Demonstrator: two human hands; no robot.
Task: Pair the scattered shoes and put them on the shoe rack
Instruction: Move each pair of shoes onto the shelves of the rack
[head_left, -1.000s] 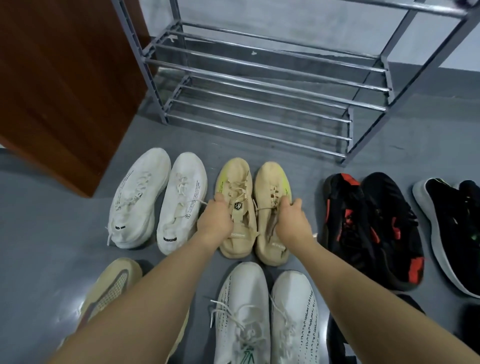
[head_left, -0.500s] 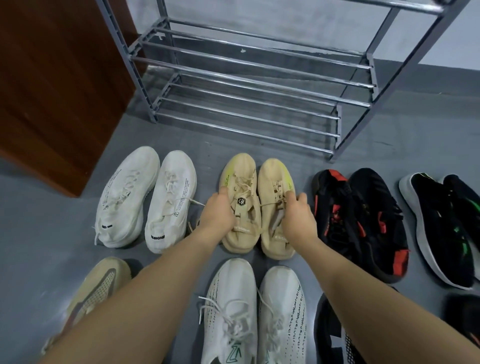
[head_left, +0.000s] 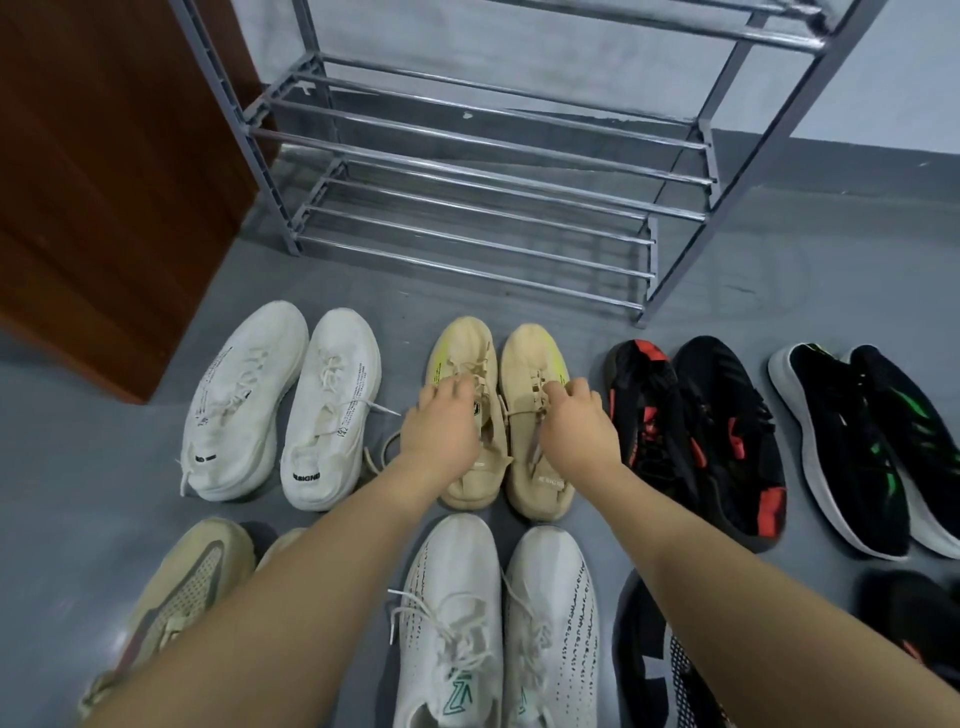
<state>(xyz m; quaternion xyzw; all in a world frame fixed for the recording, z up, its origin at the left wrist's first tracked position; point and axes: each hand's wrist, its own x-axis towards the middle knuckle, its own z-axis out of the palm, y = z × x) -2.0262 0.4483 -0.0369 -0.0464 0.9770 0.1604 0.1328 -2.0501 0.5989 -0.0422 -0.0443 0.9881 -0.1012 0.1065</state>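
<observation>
Two hands reach onto a beige pair of shoes on the grey floor.

Left hand (head_left: 441, 434) curls over the left beige shoe (head_left: 464, 353); right hand (head_left: 576, 423) over the right beige shoe (head_left: 532, 358), apparently gripping. Pairs stand sorted, but the shoe rack (head_left: 483, 156) beyond holds nothing yet.

Soft, even indoor light; faint shadows lie under the rack (head_left: 467, 218) on the floor (head_left: 78, 441). Its chrome bars glint. Wide-angle bending curves the edges, and the near arms look slightly soft
</observation>
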